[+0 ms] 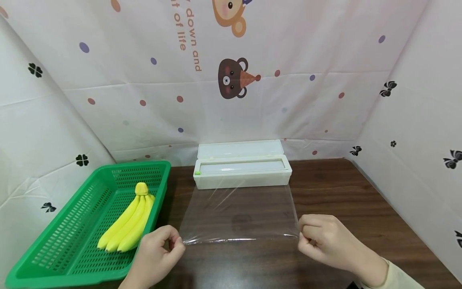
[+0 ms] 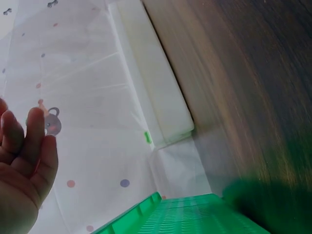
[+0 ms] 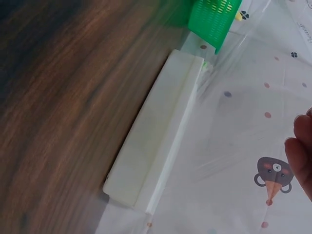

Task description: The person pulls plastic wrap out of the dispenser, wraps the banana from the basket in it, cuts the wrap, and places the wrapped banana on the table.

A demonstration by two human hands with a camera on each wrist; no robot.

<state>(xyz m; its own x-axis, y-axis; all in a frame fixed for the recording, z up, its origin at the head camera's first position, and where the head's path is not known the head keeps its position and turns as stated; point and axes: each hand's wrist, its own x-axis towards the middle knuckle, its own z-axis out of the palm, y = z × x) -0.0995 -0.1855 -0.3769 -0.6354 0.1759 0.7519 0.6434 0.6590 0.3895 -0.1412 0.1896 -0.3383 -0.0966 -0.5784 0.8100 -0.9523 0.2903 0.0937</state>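
A sheet of clear plastic wrap (image 1: pixel 240 212) stretches from a white cling film dispenser (image 1: pixel 242 178) toward the front of the table. My left hand (image 1: pixel 155 255) pinches the sheet's near left corner between thumb and fingers. The near right corner is pinched by my right hand (image 1: pixel 330 243). Between both hands the front edge runs nearly straight, with shiny creases. The dispenser's lid (image 1: pixel 240 149) stands raised at the back, and a small green slider (image 1: pixel 197 172) sits at its left end. In the left wrist view, fingers (image 2: pixel 36 141) show at the left edge.
A green basket (image 1: pixel 164 192) stands on the left, close beside my left hand, with a bunch of yellow bananas (image 1: pixel 131 220) lying in it. The table (image 1: pixel 361 208) is dark wood. Printed white cloth (image 1: pixel 306 108) hangs behind it and along both sides.
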